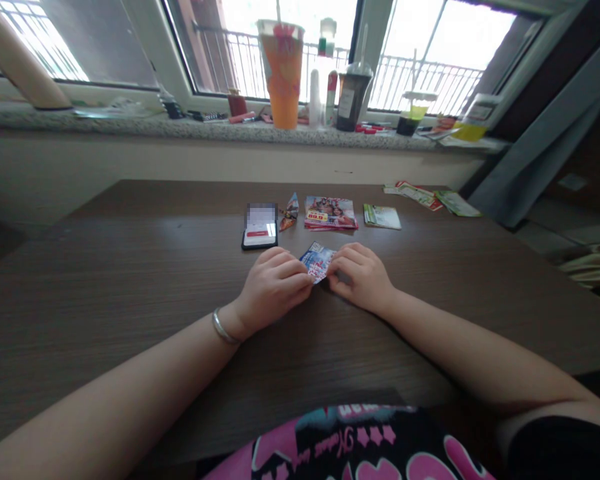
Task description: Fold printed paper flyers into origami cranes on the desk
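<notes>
Between my two hands is a small printed paper point(318, 260), blue and white with some red, lying at a slant just above or on the brown table point(180, 293). My left hand point(277, 283), a silver bangle at its wrist, is closed on the paper's left edge. My right hand point(360, 275) pinches its right edge with thumb and fingers. Just beyond are a phone point(260, 227) with a lit screen, a folded piece of colourful paper point(289, 213), a stack of red printed flyers point(331, 213) and a smaller stack of pale green-white cards point(383, 217).
More paper strips point(420, 195) and a green leaflet point(457, 203) lie at the table's far right. On the stone windowsill point(205, 131) stand a tall orange drink cup point(283, 80), a dark drink cup point(351, 100), bottles and small items. A grey curtain point(540, 127) hangs at right.
</notes>
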Demonstrator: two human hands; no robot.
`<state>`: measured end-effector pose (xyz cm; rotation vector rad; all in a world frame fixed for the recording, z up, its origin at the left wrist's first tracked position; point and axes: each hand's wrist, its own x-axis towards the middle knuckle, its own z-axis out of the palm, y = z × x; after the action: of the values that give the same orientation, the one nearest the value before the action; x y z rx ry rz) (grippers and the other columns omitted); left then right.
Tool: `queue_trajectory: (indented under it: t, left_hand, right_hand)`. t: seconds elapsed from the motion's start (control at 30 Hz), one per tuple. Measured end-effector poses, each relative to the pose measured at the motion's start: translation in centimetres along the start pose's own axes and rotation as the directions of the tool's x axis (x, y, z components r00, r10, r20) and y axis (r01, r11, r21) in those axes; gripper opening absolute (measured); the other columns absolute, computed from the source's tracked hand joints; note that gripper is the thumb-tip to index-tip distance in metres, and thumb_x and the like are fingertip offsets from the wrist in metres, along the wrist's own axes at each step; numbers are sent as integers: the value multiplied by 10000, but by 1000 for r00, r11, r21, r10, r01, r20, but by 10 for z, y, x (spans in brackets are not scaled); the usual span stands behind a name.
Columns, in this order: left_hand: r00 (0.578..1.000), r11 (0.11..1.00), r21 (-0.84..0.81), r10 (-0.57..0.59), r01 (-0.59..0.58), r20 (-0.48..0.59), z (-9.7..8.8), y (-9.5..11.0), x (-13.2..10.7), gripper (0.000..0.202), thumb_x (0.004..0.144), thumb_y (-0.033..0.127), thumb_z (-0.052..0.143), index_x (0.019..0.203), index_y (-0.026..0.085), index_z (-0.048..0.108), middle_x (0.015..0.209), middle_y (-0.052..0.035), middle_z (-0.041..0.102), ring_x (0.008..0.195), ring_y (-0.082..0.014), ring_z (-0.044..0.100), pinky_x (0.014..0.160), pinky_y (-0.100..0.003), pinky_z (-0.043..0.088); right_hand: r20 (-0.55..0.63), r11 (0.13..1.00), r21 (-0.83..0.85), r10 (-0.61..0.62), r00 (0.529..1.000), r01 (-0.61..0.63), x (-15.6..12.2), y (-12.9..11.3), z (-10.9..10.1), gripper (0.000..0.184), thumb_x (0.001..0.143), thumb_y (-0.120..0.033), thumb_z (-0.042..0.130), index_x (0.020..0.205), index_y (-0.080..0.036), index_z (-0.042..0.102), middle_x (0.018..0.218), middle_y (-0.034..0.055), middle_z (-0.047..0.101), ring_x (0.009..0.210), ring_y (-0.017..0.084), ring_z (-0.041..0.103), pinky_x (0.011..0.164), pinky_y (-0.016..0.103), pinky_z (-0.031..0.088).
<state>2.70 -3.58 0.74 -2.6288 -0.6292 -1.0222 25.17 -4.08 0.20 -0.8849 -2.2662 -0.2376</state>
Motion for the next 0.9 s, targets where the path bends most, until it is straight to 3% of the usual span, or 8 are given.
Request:
queue_trajectory:
  t: [0.33, 0.7, 0.9]
  left_hand:
    - [1000, 999, -27, -20, 19, -4, 1, 0, 1, 73, 862, 223, 602, 797, 214, 632, 795, 4, 679, 737, -143, 561, 788, -313, 455]
    - [967, 948, -194, -254, 252, 18, 11, -20, -13, 107, 879, 250, 604, 908, 191, 688, 854, -48, 647, 782, -149, 598, 723, -278, 486]
    - [905, 874, -237, -421, 423, 63, 7, -21, -13, 163, 884, 308, 590, 905, 188, 698, 871, -52, 627, 820, -166, 580, 767, -304, 485]
  right_hand:
    - [9, 999, -45, 31, 999, -31, -1, 1, 1, 75, 799, -154, 582, 756, -204, 618, 828, 34, 669, 842, 196, 569, 781, 328, 464]
    - [5, 993, -19, 120, 993, -120, -6, 12, 4, 69, 767, -141, 592, 736, -202, 590, 808, 35, 659, 824, 198, 572, 775, 330, 467]
    - [6, 991, -3, 137, 991, -137, -6, 12, 4, 66, 766, -147, 595, 734, -204, 584, 802, 35, 649, 824, 197, 568, 769, 325, 466]
